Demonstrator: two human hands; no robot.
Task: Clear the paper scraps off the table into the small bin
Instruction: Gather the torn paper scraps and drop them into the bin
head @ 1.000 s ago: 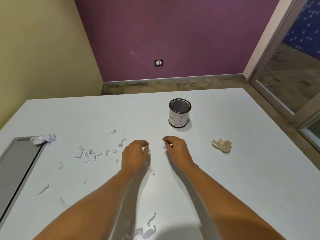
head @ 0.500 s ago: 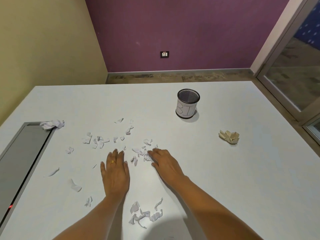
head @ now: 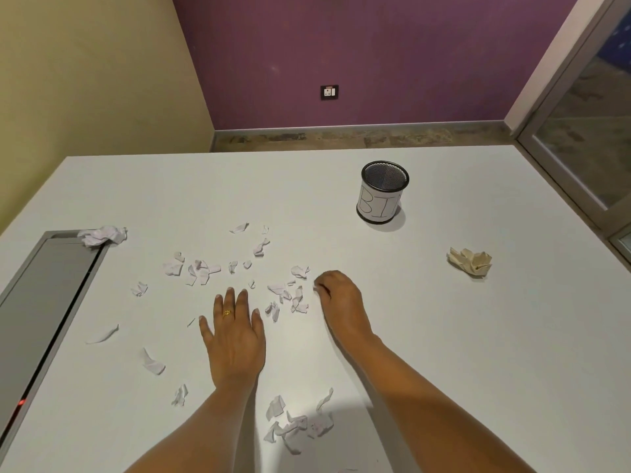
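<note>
The left hand (head: 235, 339) lies flat on the desk (head: 461, 353), palm down with its fingers straight and slightly spread, a gold ring (head: 227, 313) on one finger; it holds nothing. Beside it, the right hand (head: 339, 302) has its fingers curled under, their tips pinching a small scrap (head: 315, 287) against the surface. Between the two hands sits a loose cluster of the paper scraps (head: 290, 297), and more lie scattered beyond and to the left of the left hand. Another heap (head: 297, 425) lies between the forearms, close to the near edge. A crumpled white ball (head: 104, 235) rests on the far corner of a grey recessed panel (head: 44, 302) at the left edge. A beige paper wad (head: 470, 261) lies toward the right edge. The small bin (head: 382, 196), a mesh cup with a hand-lettered label, stands upright beyond the right hand toward the far edge, well apart from the scraps.
</note>
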